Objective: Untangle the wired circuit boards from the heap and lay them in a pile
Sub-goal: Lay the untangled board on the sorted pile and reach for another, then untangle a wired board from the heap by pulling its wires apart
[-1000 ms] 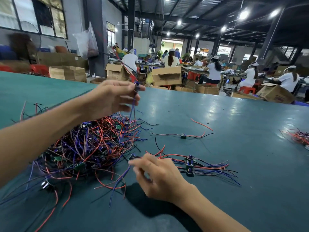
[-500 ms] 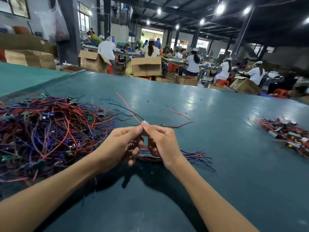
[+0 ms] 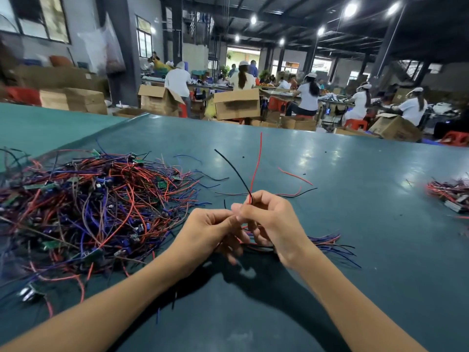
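A big heap of tangled red, blue and black wires with small green circuit boards (image 3: 96, 207) covers the left of the teal table (image 3: 330, 250). My left hand (image 3: 205, 237) and my right hand (image 3: 271, 224) meet at the table's middle, fingertips together, both pinching one wired board; the board itself is hidden by my fingers. Its red wire (image 3: 257, 163) and black wire (image 3: 233, 171) stick up from my right hand. Just beneath and to the right of my hands lies the small pile of sorted wired boards (image 3: 327, 243).
One loose wired board (image 3: 291, 193) lies beyond my hands. Another heap of wires and boards (image 3: 451, 194) sits at the table's right edge. Past the table's far edge stand cardboard boxes (image 3: 237, 102) and several seated workers.
My left hand came down from above the heap and joined my right hand over the sorted pile. The red and black wires now stand up higher from my fingers.
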`<state>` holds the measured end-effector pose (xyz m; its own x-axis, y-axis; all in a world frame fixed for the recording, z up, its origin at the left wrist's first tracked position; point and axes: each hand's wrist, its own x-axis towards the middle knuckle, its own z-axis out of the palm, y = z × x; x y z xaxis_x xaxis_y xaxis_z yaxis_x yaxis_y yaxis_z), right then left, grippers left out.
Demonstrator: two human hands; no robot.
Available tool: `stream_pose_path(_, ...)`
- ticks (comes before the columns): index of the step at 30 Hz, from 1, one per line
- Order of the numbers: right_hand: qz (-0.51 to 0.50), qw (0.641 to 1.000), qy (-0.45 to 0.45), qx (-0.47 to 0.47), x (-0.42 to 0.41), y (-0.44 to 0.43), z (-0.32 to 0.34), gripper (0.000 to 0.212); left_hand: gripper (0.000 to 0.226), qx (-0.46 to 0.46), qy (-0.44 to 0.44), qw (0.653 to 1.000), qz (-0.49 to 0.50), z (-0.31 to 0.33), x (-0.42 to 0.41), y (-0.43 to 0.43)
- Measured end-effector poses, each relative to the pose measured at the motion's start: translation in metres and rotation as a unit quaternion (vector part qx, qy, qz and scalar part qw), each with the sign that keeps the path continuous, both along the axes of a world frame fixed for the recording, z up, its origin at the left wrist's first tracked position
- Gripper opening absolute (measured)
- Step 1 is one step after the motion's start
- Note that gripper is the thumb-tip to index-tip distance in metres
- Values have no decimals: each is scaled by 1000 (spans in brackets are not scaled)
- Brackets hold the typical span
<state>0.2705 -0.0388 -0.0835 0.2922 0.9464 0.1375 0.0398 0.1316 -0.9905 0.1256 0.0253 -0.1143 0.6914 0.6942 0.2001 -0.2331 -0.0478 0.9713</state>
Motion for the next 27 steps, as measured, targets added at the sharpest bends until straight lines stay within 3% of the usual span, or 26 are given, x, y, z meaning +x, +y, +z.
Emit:
stream_pose_path(6, -54, 997, 52, 9, -8, 1, 0, 16, 29, 6, -19, 1000, 23, -1, -1, 1)
stream_pose_path(9, -54, 997, 63, 5, -10, 1, 0, 16, 38, 10, -24, 999, 37, 0, 0, 1)
stream_pose_path(17, -83, 997, -11, 1, -10, 1, 0, 29, 40, 39, -23, 996, 72, -2, 2, -2)
stream_pose_path(20, -111, 993, -38, 31, -8, 0, 1, 22, 40, 44, -27, 995, 80, -2, 1, -3)
stream_pose_path(27, -160, 985, 23, 63, -5, -1, 3, 25, 42, -2, -49, 997, 65, -1, 1, 0)
